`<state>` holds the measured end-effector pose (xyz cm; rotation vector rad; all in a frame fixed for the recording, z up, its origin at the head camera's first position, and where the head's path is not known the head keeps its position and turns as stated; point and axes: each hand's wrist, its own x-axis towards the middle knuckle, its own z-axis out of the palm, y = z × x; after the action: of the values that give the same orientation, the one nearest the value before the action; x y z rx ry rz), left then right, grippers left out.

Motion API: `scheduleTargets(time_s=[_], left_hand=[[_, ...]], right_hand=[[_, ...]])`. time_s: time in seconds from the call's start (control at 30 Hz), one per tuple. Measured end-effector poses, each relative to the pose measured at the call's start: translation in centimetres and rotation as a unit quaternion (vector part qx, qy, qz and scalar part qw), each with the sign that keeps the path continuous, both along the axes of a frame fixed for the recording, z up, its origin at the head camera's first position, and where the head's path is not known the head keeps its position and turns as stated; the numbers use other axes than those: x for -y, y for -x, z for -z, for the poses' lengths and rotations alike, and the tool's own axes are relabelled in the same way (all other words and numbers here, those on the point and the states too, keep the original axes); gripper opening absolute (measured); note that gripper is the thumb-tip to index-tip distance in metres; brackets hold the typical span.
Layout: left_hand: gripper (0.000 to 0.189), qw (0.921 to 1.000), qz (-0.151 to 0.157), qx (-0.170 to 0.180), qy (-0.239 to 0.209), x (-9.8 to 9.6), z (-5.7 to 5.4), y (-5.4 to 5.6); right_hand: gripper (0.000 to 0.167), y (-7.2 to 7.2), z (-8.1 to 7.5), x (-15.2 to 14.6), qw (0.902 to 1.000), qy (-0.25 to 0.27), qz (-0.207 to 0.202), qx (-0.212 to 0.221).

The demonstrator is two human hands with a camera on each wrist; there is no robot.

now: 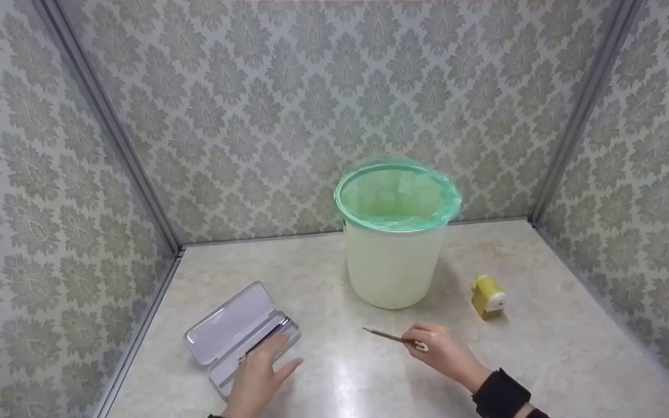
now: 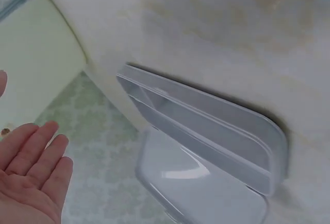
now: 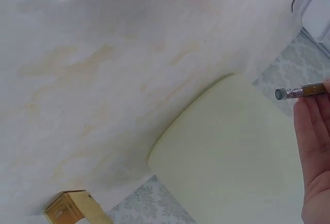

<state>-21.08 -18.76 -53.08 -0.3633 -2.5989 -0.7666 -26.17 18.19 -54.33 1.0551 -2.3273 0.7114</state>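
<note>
My right hand [image 1: 436, 348] pinches a pencil [image 1: 384, 334] between thumb and fingers, its tip pointing left over the table. The pencil's metal-banded eraser end [image 3: 281, 94] sticks out from the fingers in the right wrist view. My left hand [image 1: 259, 371] is held with relaxed, spread fingers over a grey pencil case [image 1: 233, 322], and nothing shows in its palm in the left wrist view. The case lies with its lid open away from me; its long compartments [image 2: 206, 118] show from the side. Part of its tray is hidden behind the left hand in the head view.
A pale bin [image 1: 392, 267] with a green liner [image 1: 410, 223] over its rim stands at the back middle. To its right sits a small yellow pencil sharpener [image 1: 488, 297]. Patterned wall panels [image 1: 288, 116] border the table at the back and sides.
</note>
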Motion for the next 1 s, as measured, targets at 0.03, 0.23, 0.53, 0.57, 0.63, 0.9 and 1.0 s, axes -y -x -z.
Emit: scheduleTargets(time_s=[0.03, 0.23, 0.53, 0.57, 0.63, 0.9, 1.0], left_hand=[[0.047, 0.9999, 0.015, 0.001, -0.008, -0.7, -0.2, 0.2], [0.046, 0.9950, 0.076, 0.024, -0.061, -4.7, -1.0, 1.3], [0.037, 0.9740, 0.132, 0.038, -0.180, -9.4, -0.8, 2.5], [0.037, 0.9704, 0.135, 0.046, -0.195, -9.8, -0.8, 2.5], [0.037, 0.9617, 0.144, 0.064, -0.224, -10.6, -0.8, 2.4], [0.026, 0.9276, 0.149, 0.104, -0.327, -13.1, -1.0, 2.0], [0.022, 0.9188, 0.131, 0.115, -0.354, -13.6, -0.9, 1.7]], right_hand=[[0.024, -0.2, -0.1, 0.1, 0.9999, 0.011, 0.000, 0.003], [0.024, -1.2, -0.3, 0.5, 0.9969, 0.066, 0.002, 0.043], [0.025, -2.3, 0.5, 1.3, 0.9864, 0.141, 0.003, 0.085], [0.025, -2.4, 0.6, 1.4, 0.9848, 0.148, 0.006, 0.091], [0.022, -2.7, 0.7, 1.6, 0.9798, 0.163, 0.014, 0.115], [0.019, -4.0, 0.7, 2.9, 0.9533, 0.227, 0.024, 0.197], [0.022, -4.3, 0.8, 3.3, 0.9477, 0.249, 0.007, 0.199]])
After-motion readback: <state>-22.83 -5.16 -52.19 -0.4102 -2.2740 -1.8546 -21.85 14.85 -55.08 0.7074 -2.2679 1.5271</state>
